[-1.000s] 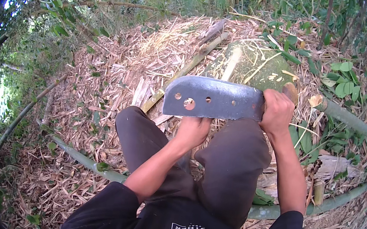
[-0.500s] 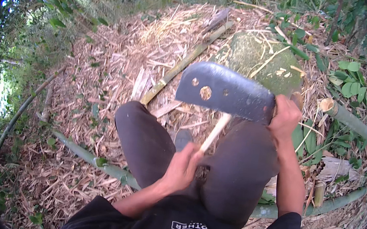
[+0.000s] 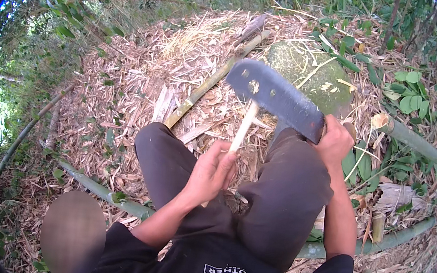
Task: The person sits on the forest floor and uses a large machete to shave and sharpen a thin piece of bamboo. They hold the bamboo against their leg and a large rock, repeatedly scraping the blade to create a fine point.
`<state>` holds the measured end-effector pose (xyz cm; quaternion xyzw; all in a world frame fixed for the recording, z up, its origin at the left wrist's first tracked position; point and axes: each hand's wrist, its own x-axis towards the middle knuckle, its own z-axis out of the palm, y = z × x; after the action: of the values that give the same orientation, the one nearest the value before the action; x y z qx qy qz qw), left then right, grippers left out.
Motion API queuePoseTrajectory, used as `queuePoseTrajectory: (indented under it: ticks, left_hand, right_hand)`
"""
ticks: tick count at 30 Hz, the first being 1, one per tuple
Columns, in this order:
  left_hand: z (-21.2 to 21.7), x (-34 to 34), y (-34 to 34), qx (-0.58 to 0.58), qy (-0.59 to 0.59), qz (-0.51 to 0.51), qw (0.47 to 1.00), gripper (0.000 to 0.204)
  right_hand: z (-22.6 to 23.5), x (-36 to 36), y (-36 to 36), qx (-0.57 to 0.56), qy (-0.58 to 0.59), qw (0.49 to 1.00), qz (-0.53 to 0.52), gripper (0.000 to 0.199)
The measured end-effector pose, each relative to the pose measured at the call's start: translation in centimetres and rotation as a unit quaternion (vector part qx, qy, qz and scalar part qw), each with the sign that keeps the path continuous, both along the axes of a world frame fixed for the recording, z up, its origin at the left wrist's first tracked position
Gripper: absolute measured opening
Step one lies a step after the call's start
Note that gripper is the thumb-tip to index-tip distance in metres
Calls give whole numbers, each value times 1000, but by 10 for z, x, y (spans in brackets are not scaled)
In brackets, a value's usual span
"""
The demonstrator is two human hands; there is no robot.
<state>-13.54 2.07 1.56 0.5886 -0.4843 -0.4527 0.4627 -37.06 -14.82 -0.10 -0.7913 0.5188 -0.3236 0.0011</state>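
Note:
My right hand (image 3: pixel 336 141) is closed round the handle of a broad, dark cleaver (image 3: pixel 280 99) with holes in its blade, above my right knee. The blade slants up and to the left. From below, my left hand (image 3: pixel 211 172) grips a pale, slim stick (image 3: pixel 244 127), fingers wrapped about its lower end. The stick's upper end meets the blade's lower edge near the holes; whether the edge bites into it I cannot tell. Most of the cleaver's handle is hidden in my right hand.
A mossy rock (image 3: pixel 313 74) lies beyond the blade. One bamboo pole (image 3: pixel 214 79) stretches away at the middle, and a cut green one (image 3: pixel 420 140) lies at the right. Another green pole (image 3: pixel 98 186) runs behind my legs. Wood shavings (image 3: pixel 131 87) cover the ground.
The cleaver has tilted, its far end now higher and its handle end lower. My left hand and the stick have shifted left and up. A blurred round patch has appeared at lower left.

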Motion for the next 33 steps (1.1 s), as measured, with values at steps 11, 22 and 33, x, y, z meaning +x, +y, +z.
queuePoseTrajectory:
  ticks: [11,22,33]
  left_hand:
    - [-24,61,-85,159,180,17,971,36]
    - [-72,78,-225,281,179,-63,941,39]
    - [-116,84,-305,317,173,-142,921,33]
  right_hand:
    - [-39,-35,-8,284,-173,928,-169,41]
    - [-132,-5,-64,478,-204,844,-132,42]
    - [-142,52,-174,442,-71,894,-8,40]
